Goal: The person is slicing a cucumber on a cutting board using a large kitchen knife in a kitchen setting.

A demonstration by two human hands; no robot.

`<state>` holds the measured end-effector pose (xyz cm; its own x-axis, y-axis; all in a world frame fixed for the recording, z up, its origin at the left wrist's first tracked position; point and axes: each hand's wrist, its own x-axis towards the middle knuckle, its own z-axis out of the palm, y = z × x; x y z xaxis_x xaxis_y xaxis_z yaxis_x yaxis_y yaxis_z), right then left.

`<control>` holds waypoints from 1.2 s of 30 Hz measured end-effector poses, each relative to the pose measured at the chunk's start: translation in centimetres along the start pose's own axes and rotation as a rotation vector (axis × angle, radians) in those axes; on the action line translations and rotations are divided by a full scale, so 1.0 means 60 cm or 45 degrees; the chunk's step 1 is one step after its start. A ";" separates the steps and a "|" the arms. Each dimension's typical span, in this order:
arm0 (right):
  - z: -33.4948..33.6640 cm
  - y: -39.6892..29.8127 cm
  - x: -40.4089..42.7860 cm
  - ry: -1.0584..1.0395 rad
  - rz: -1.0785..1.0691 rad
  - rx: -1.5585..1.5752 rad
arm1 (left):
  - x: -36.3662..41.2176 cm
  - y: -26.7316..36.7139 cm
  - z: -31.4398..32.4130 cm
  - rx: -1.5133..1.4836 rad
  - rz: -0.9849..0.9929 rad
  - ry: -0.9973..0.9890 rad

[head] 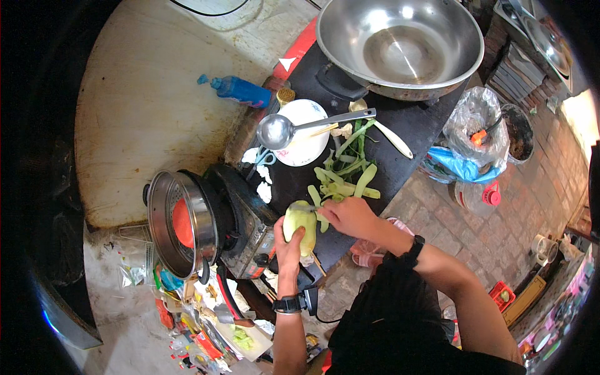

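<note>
My left hand (pixel 288 246) holds a peeled, pale green gourd-like vegetable (pixel 300 229) above the dark tabletop. At its far end, my right hand (pixel 346 216) grips a small metal tool (pixel 304 207), whose kind I cannot make out; its tip touches the vegetable. Just beyond my hands lies a pile of green peelings (pixel 344 183). Farther off, a steel ladle (pixel 275 132) and chopsticks rest across a white plate (pixel 300 152). Beside the peelings is a tool's cream-coloured handle (pixel 394 139). Light blue-handled scissors (pixel 266 157) lie left of the plate.
A steamer pot (pixel 164 225) with something orange-red inside stands on a stove (pixel 248 243) at left. A large steel wok (pixel 403 47) occupies the table's far end. A blue squeeze bottle (pixel 243 92) is near the wall. Bags and a plastic jug (pixel 471 197) stand on the brick floor at right.
</note>
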<state>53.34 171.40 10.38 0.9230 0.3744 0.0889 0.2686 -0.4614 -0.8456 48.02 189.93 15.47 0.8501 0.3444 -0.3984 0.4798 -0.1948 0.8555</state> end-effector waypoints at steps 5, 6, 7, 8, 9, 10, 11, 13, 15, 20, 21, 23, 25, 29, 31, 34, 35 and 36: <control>0.017 0.060 0.013 0.068 0.171 -0.074 | -0.004 0.002 0.012 -0.160 0.072 -0.061; 0.020 0.063 0.010 0.090 0.251 -0.082 | 0.001 0.003 0.010 -0.294 -0.064 -0.091; 0.022 0.065 0.007 0.112 0.332 -0.092 | 0.006 0.002 0.008 -0.428 -0.202 -0.123; 0.020 0.060 0.009 0.115 0.332 -0.090 | 0.009 -0.010 -0.001 -0.535 -0.309 -0.118; 0.019 0.054 0.009 0.154 0.272 -0.026 | 0.010 -0.020 -0.009 -0.532 -0.308 -0.120; 0.014 0.047 0.006 0.186 0.214 0.037 | 0.004 -0.016 -0.008 -0.671 -0.395 -0.121; 0.008 0.037 0.001 0.181 0.217 0.037 | 0.000 -0.014 -0.007 -0.810 -0.482 -0.121; -0.009 -0.003 -0.005 0.150 0.137 0.455 | -0.001 -0.012 -0.006 -0.829 -0.508 -0.086; 0.004 -0.017 -0.013 0.164 0.051 0.494 | 0.002 -0.017 -0.005 -0.885 -0.539 -0.110; 0.014 0.002 0.007 0.182 0.073 0.222 | 0.000 -0.019 0.013 -0.970 -0.536 -0.121; 0.016 0.005 0.012 0.182 0.061 0.221 | -0.002 -0.017 0.017 -0.979 -0.546 -0.095; 0.043 0.009 0.014 0.193 0.049 0.159 | 0.001 -0.037 0.012 -1.080 -0.563 -0.134; 0.050 0.006 0.018 0.203 0.073 0.036 | 0.005 -0.046 0.006 -1.065 -0.556 -0.155; 0.050 0.003 0.026 0.188 0.034 -0.114 | 0.004 -0.042 0.012 -1.104 -0.558 -0.127; 0.049 -0.001 0.029 0.158 0.017 -0.143 | 0.004 -0.039 0.020 -1.127 -0.580 -0.083; 0.049 -0.004 0.029 0.127 0.011 -0.206 | 0.006 -0.043 0.021 -1.136 -0.610 -0.052; 0.050 -0.005 0.028 0.127 0.020 -0.239 | 0.007 -0.046 0.020 -1.120 -0.618 -0.064; 0.052 -0.006 0.028 0.126 0.019 -0.239 | 0.008 -0.047 0.021 -1.121 -0.617 -0.062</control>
<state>53.91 174.68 9.21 0.9473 0.2900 0.1363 0.2929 -0.6112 -0.7353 47.32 189.48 12.45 0.6232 0.1644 -0.7645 0.4618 0.7116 0.5295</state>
